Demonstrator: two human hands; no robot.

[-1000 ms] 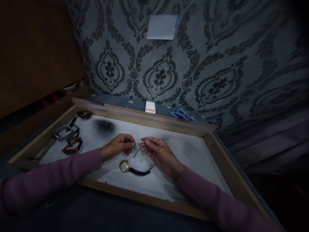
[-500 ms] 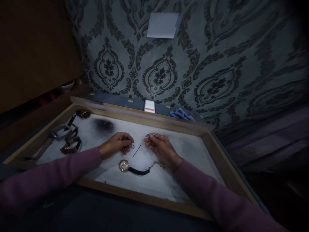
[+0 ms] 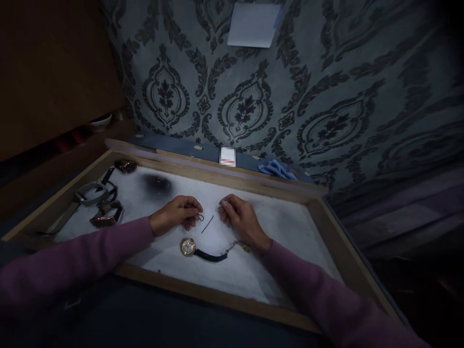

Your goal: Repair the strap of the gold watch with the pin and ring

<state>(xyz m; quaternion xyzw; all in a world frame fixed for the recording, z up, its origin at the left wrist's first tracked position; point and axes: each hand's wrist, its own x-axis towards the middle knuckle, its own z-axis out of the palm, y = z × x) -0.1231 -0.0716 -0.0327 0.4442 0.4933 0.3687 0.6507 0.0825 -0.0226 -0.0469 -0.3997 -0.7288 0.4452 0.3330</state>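
Observation:
My left hand (image 3: 177, 212) is closed in a pinch on a small dark ring (image 3: 201, 218) that sticks out past the fingertips. Opposite it, my right hand (image 3: 242, 220) pinches thumb against fingers; a thin pale sliver shows at the tips, too small to name. Between the hands a thin dark stick (image 3: 208, 224) lies slantwise on the white tray floor. Nearer to me is a gold-cased watch (image 3: 188, 247), face up, its black strap (image 3: 212, 256) stretched to the right. A gold-coloured clasp (image 3: 243, 246) lies beyond the strap's end, partly under my right wrist.
A wooden-rimmed tray (image 3: 203, 286) surrounds the work. Several watches, one a brown-cased watch (image 3: 107, 214), are grouped at its left end. Behind the back rim are a small white box (image 3: 227, 157) and a blue cloth (image 3: 277, 169). A white card (image 3: 254, 25) is on the patterned wall.
My right fingers have turned downward and curled in more, and the pale sliver has moved from above the thumb to the tips' left side. The left hand keeps the ring. The view has shifted slightly.

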